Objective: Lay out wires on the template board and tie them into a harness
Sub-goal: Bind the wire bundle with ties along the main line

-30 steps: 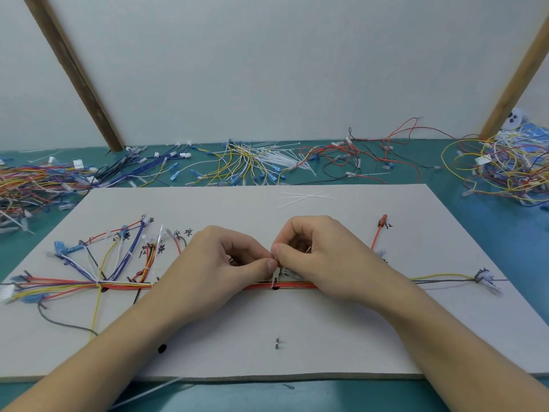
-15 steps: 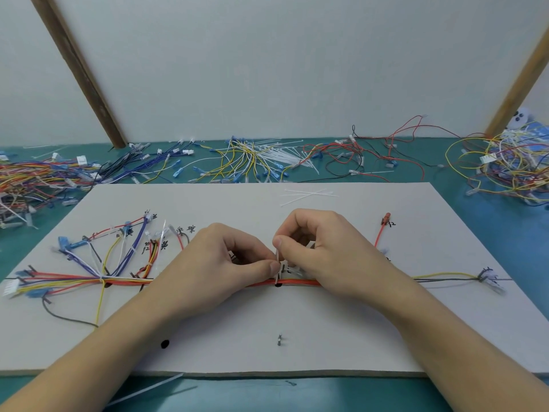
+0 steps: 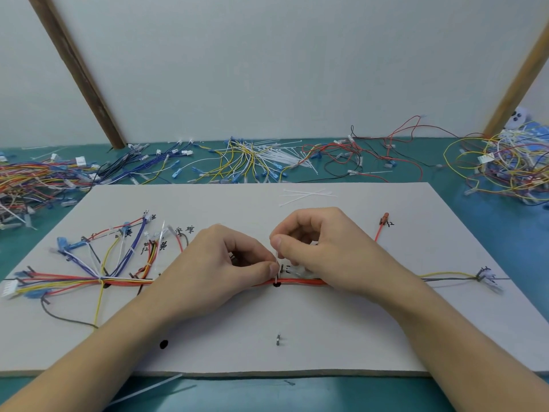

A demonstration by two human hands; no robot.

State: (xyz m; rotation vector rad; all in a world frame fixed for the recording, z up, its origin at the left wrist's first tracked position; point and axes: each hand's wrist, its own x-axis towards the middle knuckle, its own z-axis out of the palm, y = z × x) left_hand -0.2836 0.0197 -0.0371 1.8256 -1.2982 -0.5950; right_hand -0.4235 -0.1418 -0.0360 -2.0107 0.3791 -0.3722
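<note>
Left hand [image 3: 219,263] and right hand [image 3: 320,248] pinching white cable tie [image 3: 277,263], upright on wire bundle [image 3: 297,281] between them

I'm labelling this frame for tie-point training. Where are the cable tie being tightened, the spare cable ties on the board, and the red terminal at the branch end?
cable tie [image 3: 277,264]: head view, upright strap.
spare cable ties [image 3: 303,194]: head view, crossing.
red terminal [image 3: 385,218]: head view, body.
</note>
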